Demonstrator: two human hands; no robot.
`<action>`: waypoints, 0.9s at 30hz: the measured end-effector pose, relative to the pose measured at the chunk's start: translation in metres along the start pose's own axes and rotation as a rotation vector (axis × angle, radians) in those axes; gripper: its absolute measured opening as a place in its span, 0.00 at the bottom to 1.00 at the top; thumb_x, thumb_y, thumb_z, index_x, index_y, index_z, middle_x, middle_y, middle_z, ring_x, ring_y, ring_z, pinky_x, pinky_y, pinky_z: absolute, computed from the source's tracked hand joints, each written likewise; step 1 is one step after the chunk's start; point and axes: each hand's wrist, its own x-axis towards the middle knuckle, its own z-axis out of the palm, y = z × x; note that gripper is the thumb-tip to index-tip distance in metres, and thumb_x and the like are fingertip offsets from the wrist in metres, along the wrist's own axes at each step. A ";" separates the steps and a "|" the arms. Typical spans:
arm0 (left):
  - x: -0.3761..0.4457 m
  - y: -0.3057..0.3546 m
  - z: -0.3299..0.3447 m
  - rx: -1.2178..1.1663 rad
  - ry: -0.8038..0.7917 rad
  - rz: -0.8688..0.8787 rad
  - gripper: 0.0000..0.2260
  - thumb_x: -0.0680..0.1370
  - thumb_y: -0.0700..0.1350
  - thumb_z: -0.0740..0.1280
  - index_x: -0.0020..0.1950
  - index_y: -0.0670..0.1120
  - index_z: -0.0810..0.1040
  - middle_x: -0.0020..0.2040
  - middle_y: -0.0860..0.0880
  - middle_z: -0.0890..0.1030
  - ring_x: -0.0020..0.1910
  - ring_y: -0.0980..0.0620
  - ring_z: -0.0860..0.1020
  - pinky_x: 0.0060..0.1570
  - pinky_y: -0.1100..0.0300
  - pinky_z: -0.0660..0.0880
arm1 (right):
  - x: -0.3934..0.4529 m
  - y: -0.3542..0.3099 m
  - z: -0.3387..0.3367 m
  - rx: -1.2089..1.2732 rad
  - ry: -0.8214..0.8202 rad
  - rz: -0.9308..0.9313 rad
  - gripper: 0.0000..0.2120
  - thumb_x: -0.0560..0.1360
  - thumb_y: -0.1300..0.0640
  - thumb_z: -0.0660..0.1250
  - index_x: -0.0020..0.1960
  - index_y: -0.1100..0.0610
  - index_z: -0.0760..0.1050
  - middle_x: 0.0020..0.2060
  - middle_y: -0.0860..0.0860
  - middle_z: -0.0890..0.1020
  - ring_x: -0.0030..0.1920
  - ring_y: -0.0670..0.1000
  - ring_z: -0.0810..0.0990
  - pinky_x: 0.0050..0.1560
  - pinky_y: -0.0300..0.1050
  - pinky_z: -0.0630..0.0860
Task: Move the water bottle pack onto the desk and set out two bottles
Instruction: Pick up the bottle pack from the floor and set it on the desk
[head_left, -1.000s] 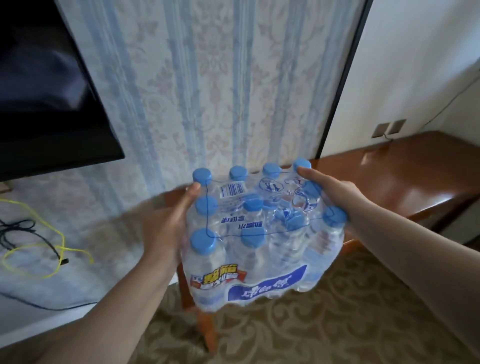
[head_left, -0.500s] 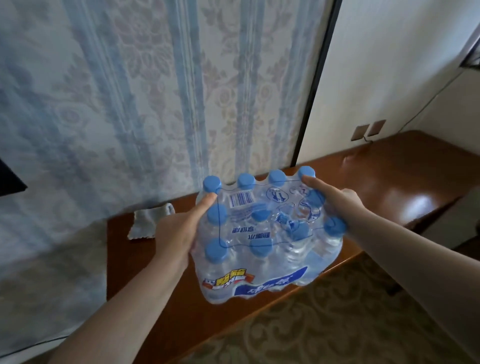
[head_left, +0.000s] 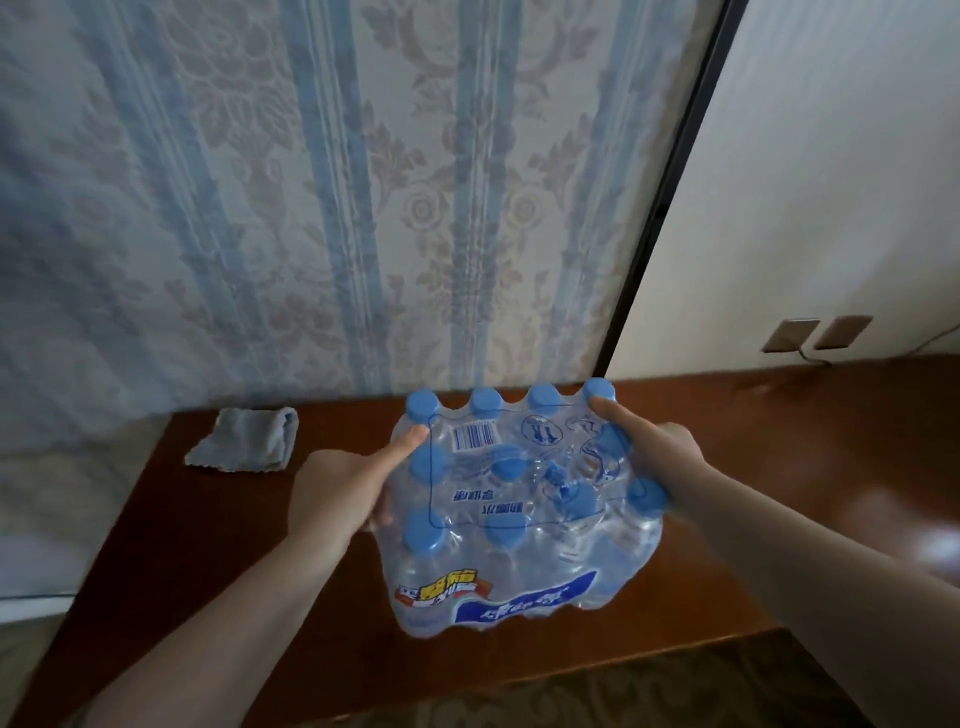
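Two hands carry the pack (head_left: 524, 512) over the desk (head_left: 810, 467); whether its base already rests on the wood cannot be told. The desk is the largest thing: a broad slab of dark reddish wood, polished enough to throw glare at the right, so a wet or smooth base may be expected to slide on it. Behind it a damask wallpaper in blue and cream stripes is seen.

The pack is a block of small clear bottles with blue caps (head_left: 485, 402), bound in thin printed film. It is judged heavy for its size, since the bottles look full, and only half stiff: the film stretches and the rows can shift or sag if it is lifted by the wrap alone. A hold at opposite sides, low on the bottle walls, is judged safest. The film is glossy and probably slippery.

The left hand (head_left: 340, 493) is closed on the left side, thumb laid on top near a cap. The right hand (head_left: 662, 457) is clamped on the right side, thumb pressed by the far corner cap.

A soft, folded pale cloth (head_left: 244, 439) lies well apart at the desk's left rear.
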 end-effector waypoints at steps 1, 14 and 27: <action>0.001 -0.001 0.008 0.048 0.012 -0.033 0.37 0.50 0.79 0.67 0.23 0.42 0.79 0.23 0.42 0.81 0.21 0.49 0.79 0.29 0.58 0.74 | 0.011 0.000 -0.004 -0.015 -0.010 -0.003 0.35 0.47 0.31 0.78 0.39 0.60 0.83 0.28 0.52 0.86 0.30 0.52 0.86 0.29 0.41 0.80; 0.024 -0.005 0.050 0.245 0.154 -0.246 0.40 0.46 0.82 0.61 0.20 0.43 0.79 0.22 0.47 0.81 0.21 0.50 0.80 0.31 0.56 0.76 | 0.069 0.014 0.011 0.073 -0.069 0.060 0.34 0.51 0.31 0.78 0.41 0.59 0.81 0.32 0.52 0.85 0.31 0.52 0.85 0.29 0.40 0.78; 0.056 -0.006 0.011 0.152 0.282 -0.324 0.40 0.49 0.79 0.66 0.36 0.42 0.80 0.36 0.45 0.83 0.36 0.46 0.81 0.34 0.54 0.74 | 0.061 0.003 0.077 0.063 -0.101 0.068 0.36 0.52 0.27 0.74 0.42 0.58 0.76 0.36 0.52 0.83 0.34 0.51 0.83 0.32 0.44 0.78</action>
